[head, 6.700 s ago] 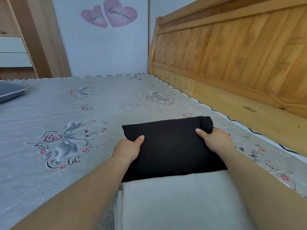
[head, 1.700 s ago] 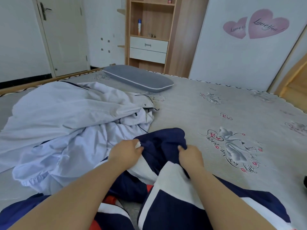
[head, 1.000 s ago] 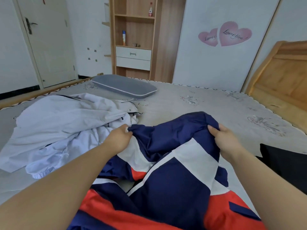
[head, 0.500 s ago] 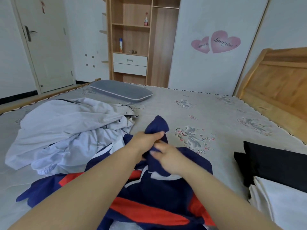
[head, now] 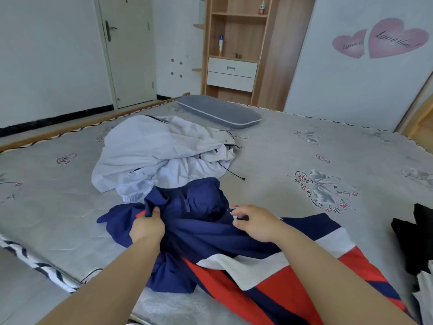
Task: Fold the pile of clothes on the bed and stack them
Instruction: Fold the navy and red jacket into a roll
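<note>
left hand (head: 147, 227) fingers grip the navy jacket (head: 201, 221) collar, right hand (head: 254, 222) fingers pinch its fabric.

Bare mattress (head: 269, 160) open right of white jacket (head: 159, 156), between it and swan print; room for hand to pass there. Bare strip also left of jacket toward near edge. White jacket heaped just beyond navy jacket (head: 210, 231), touching its far edge; drawcord (head: 230, 171) trails right from heap onto mattress. Pillow (head: 218, 112) lies beyond heap, near far edge. Black garment (head: 414, 233) blocks right edge, apart from navy jacket, narrow bare gap between. Navy jacket covers near middle under both arms.
</note>
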